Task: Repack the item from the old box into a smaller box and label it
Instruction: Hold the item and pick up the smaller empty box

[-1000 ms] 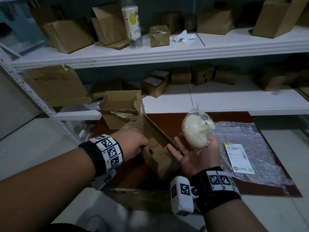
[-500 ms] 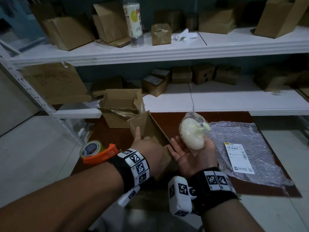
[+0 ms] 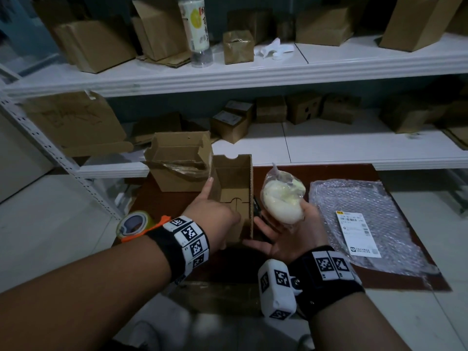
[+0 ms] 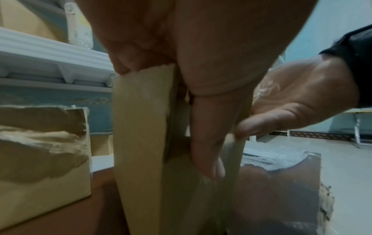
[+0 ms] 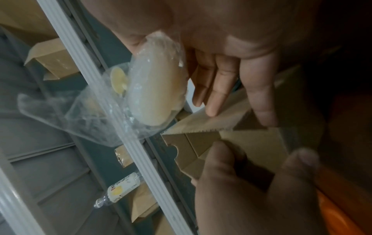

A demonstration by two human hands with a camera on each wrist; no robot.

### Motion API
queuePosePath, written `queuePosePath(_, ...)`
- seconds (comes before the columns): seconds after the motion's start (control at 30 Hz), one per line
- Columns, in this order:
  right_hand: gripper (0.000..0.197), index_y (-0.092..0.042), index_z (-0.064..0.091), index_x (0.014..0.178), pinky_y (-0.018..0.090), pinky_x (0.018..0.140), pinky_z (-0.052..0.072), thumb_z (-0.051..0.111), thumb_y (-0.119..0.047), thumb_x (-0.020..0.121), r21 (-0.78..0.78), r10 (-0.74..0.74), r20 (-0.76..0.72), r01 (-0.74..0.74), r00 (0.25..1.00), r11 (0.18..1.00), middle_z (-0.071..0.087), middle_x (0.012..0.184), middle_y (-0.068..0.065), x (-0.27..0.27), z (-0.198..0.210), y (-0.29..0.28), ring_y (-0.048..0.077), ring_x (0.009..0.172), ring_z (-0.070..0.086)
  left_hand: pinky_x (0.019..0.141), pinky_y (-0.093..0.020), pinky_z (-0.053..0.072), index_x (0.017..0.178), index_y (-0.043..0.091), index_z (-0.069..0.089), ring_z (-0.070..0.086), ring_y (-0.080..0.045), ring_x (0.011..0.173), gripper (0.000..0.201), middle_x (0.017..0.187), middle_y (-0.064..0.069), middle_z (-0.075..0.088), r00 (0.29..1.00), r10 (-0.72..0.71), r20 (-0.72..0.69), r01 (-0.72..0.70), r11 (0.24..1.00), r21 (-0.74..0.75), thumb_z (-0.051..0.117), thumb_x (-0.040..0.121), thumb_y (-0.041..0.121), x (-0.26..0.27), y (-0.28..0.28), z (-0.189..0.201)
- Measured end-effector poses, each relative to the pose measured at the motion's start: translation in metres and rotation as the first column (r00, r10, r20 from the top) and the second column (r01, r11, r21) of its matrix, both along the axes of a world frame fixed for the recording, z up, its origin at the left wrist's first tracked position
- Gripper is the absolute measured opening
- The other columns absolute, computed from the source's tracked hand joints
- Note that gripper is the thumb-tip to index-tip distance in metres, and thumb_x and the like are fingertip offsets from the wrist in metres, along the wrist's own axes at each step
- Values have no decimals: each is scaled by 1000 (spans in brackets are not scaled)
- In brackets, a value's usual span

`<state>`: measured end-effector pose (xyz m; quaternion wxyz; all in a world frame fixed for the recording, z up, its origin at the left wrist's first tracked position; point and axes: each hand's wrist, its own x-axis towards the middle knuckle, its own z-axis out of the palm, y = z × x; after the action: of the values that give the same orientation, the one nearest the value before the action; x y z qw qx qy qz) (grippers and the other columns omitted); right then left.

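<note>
White shelving [image 3: 253, 74] is running across the back, carrying many cardboard boxes and a tall bottle [image 3: 194, 29]. In front of it a dark red-brown board [image 3: 278, 173] is lying on the pale floor. On the board's right part a sheet of bubble wrap [image 3: 367, 224] is lying flat, with a white shipping label [image 3: 357, 233] resting on top of it. At the board's far left the old box [image 3: 181, 160] is standing open, its torn flaps sticking up. Just beside it, the smaller box [image 3: 234, 196] is being held upright and open between the two hands. The left hand [image 3: 211, 219] is gripping the smaller box's left wall, the forefinger stretching up along the outside and the other fingers reaching inside. The right hand [image 3: 286, 236] is lying palm up just right of that box, its thumb side holding the item [image 3: 282, 200], a pale round thing in a clear plastic bag, while its straight fingers [image 5: 219, 89] are pressing against the box's right wall. The item is sitting beside the smaller box's open top, outside it. A tape dispenser [image 3: 136, 224] with an orange handle is lying left of the left wrist.
</note>
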<state>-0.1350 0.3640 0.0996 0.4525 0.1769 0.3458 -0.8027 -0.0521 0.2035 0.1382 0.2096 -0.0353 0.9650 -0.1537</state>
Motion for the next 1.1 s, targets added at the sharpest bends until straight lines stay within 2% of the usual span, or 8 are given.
queuePosePath(0.13,55,-18,69,119,52,72,60,47,-58,89,120,42,-116,-28,992,992,71,111,13,-5,3,3,29,83,68,108,-70,-23,119,33,59,58,-18,125,37,116,5,67,994,-63,90,63,998,7,70,86,44,-5,-15,-5)
queuePosePath(0.23,62,-15,64,126,37,59,60,43,-61,91,88,40,-140,-28,989,996,72,101,12,-6,7,1,26,70,69,114,-71,-15,122,34,59,54,-20,126,33,115,5,64,981,-178,73,178,984,14,65,90,40,0,-22,-5)
queuePosePath(0.3,60,-14,61,132,42,66,63,44,-58,94,-19,2,-167,-5,986,1000,74,109,17,-2,10,-3,30,83,72,114,-72,-13,125,34,61,46,-23,128,32,120,6,63,969,-242,46,240,970,41,60,94,41,8,-29,-9)
queuePosePath(0.37,56,-12,57,136,50,82,61,45,-51,97,-157,-49,-183,20,982,987,68,123,24,5,12,-8,39,104,70,118,-68,6,120,32,65,47,-25,122,29,118,5,64,946,-322,-27,323,941,103,60,93,42,14,-37,-18)
queuePosePath(0.43,56,-10,55,138,54,97,53,44,-47,99,-270,-69,-206,11,976,963,63,132,26,12,15,-13,43,118,63,109,-48,33,118,30,65,50,-23,114,29,115,5,64,940,-337,-58,341,925,169,62,92,41,19,-43,-22)
queuePosePath(0.5,59,-12,55,140,55,107,44,41,-52,98,-292,-61,-235,-11,970,956,62,135,23,14,16,-17,39,118,64,99,-39,40,121,28,63,50,-21,113,29,117,4,62,950,-312,-35,311,925,220,60,94,37,21,-48,-24)
queuePosePath(0.83,58,-18,56,139,58,115,32,40,-54,98,-287,-85,-244,12,966,958,66,132,17,7,13,-23,36,121,64,113,-51,31,96,39,70,61,-19,102,26,90,11,65,840,-338,-425,422,899,118,82,75,28,43,-52,-46)
queuePosePath(1.1,59,-14,53,143,54,116,28,42,-52,100,-349,-49,-240,-39,970,936,60,138,23,8,9,-21,38,116,65,99,-45,40,98,35,72,62,-21,97,27,90,11,66,811,-335,-479,419,905,76,81,74,25,56,-60,-44)
